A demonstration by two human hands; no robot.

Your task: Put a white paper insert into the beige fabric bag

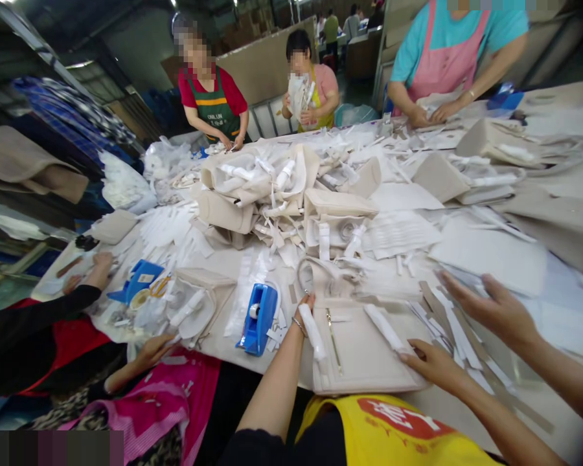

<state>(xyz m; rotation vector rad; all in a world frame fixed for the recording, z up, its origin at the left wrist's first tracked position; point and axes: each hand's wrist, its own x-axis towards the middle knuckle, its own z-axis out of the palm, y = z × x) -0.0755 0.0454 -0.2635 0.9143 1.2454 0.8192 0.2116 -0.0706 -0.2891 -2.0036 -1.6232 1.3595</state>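
Cluttered with pale scraps, the worktable (pixel 495 259) blurs toward its far edge, so the heaped bags cannot be counted. At six o'clock one beige bag (pixel 364 353) lies flat. The person's left hand (pixel 307 304) reaches its top edge, grip hidden; the right hand (pixel 430 364) rests open at its three o'clock side. One blue tape dispenser (pixel 257 319) sits at nine o'clock.
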